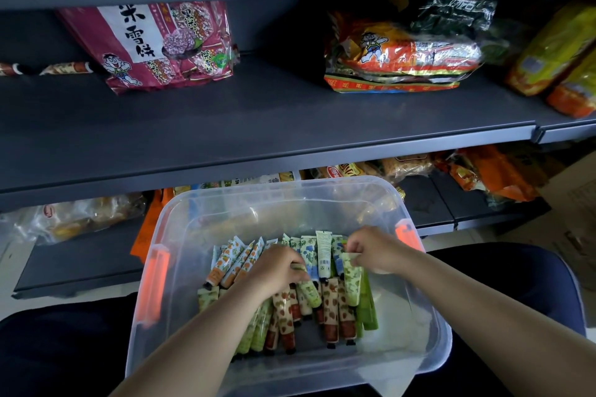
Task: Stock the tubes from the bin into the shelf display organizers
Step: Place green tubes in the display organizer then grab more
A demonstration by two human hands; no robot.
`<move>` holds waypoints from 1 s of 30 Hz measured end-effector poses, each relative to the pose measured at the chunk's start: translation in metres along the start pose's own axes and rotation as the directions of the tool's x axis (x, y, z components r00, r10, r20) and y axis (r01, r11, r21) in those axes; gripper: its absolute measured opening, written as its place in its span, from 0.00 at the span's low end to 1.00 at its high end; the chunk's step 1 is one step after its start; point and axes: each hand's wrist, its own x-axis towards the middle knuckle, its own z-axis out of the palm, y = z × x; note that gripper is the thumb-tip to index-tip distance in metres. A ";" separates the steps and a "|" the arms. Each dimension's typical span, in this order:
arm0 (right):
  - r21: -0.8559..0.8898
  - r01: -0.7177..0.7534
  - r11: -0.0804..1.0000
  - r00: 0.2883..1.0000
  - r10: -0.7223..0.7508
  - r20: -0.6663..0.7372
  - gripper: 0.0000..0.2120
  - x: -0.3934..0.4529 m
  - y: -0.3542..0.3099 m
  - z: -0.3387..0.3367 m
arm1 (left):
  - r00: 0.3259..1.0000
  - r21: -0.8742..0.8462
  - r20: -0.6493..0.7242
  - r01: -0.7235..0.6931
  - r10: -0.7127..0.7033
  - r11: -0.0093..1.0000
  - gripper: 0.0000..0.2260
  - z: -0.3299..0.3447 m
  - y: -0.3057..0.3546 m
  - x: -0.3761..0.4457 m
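Tubes (292, 306) lay heaped in the clear bin (167, 219): small, flat-crimped, printed in orange, green, blue and brown leaf patterns, dark caps. Right hand (375, 250) pinched a green-patterned tube (351, 280) by its crimped end. Left hand (277, 271) curled over several tubes, gripping them. Dark shelf (258, 125) above held snack bags (154, 45).

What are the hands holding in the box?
The right hand pinches a green tube by its flat crimped end. The left hand grips a tube among the pile, which part is hidden.
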 end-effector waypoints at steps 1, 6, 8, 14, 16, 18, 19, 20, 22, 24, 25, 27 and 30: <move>0.014 0.013 1.000 1.000 -0.013 -0.012 0.05 -0.001 -0.002 -0.005 | 1.000 0.001 0.010 0.009 -0.009 1.000 0.17 -0.002 0.003 0.001; 0.072 0.063 0.995 0.995 -0.058 -0.075 0.07 -0.010 -0.013 -0.028 | 1.000 0.030 0.010 -0.029 0.029 0.999 0.19 -0.021 0.021 0.002; 0.105 0.085 0.991 0.992 -0.075 -0.102 0.07 -0.016 -0.017 -0.040 | 0.998 0.046 -0.007 -0.068 0.068 0.997 0.19 -0.037 0.031 -0.004; 0.146 0.217 0.965 0.958 -0.182 -0.222 0.09 -0.048 -0.046 -0.103 | 0.977 0.130 -0.068 -0.194 0.204 0.972 0.12 -0.104 0.066 -0.032; 0.149 0.262 0.954 0.942 -0.219 -0.256 0.07 -0.061 -0.059 -0.128 | 0.974 0.163 -0.077 -0.201 0.215 0.966 0.10 -0.131 0.081 -0.041; 0.140 0.311 0.940 0.924 -0.264 -0.278 0.04 -0.076 -0.074 -0.152 | 0.966 0.215 -0.095 -0.218 0.242 0.952 0.08 -0.158 0.097 -0.053; 0.127 0.337 0.933 0.912 -0.290 -0.289 0.03 -0.083 -0.082 -0.164 | 0.961 0.252 -0.106 -0.224 0.257 0.942 0.08 -0.171 0.106 -0.060; 0.113 0.366 0.924 0.898 -0.319 -0.305 0.04 -0.091 -0.090 -0.176 | 0.956 0.288 -0.118 -0.225 0.268 0.931 0.09 -0.185 0.115 -0.068; 0.091 0.421 0.902 0.864 -0.369 -0.343 0.04 -0.109 -0.105 -0.199 | 0.946 0.330 -0.156 -0.223 0.286 0.917 0.11 -0.211 0.134 -0.086; 0.065 0.471 0.880 0.822 -0.411 -0.394 0.04 -0.127 -0.120 -0.221 | 0.932 0.344 -0.197 -0.226 0.305 0.911 0.10 -0.237 0.153 -0.104; 0.053 0.495 0.867 0.798 -0.430 -0.422 0.04 -0.136 -0.127 -0.232 | 0.924 0.349 -0.221 -0.225 0.313 0.910 0.09 -0.249 0.162 -0.114; 0.028 0.545 0.838 0.742 -0.466 -0.482 0.04 -0.154 -0.140 -0.255 | 0.896 0.350 -0.287 -0.232 0.340 0.908 0.07 -0.273 0.180 -0.132; 0.051 0.642 0.765 0.647 -0.505 -0.572 0.05 -0.179 -0.158 -0.288 | 0.829 0.350 -0.396 -0.262 0.395 0.899 0.05 -0.306 0.207 -0.157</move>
